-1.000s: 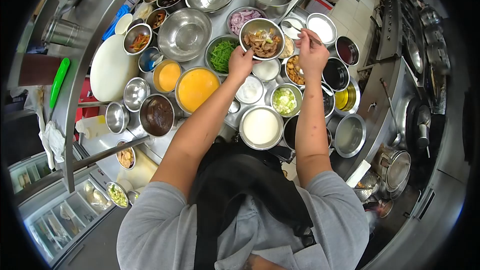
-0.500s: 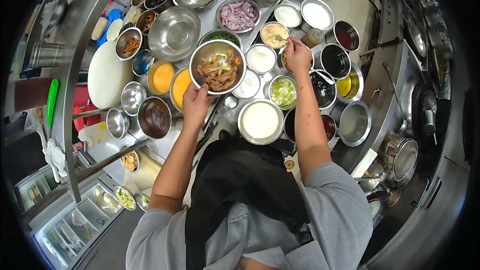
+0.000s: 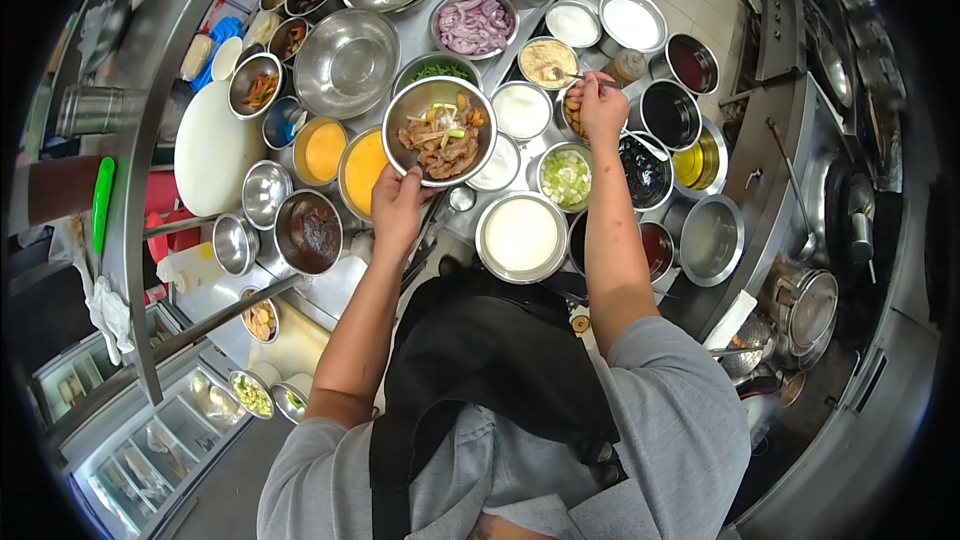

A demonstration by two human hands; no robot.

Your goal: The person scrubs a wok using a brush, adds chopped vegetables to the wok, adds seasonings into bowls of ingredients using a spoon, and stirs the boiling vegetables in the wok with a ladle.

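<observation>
My left hand grips the near rim of a steel bowl, raised above the counter. Strips of brown meat lie in it with pieces of green onion and some orange bits. My right hand is closed around the handle of a spoon, whose end reaches into a tin of pale tan powder. Under that hand, a container of brown pieces is partly covered. Close by stand a tin of white powder and a bowl of chopped green onion.
Sliced red onion fills a bowl at the back. Two tins of orange liquid stand left, near a pot of dark sauce. Dark liquid and yellow oil are right. A bowl of white liquid is nearest me.
The left hand and its bowl have shifted slightly right. My right hand stays over the same tins, with the spoon's end still at the tan powder.
</observation>
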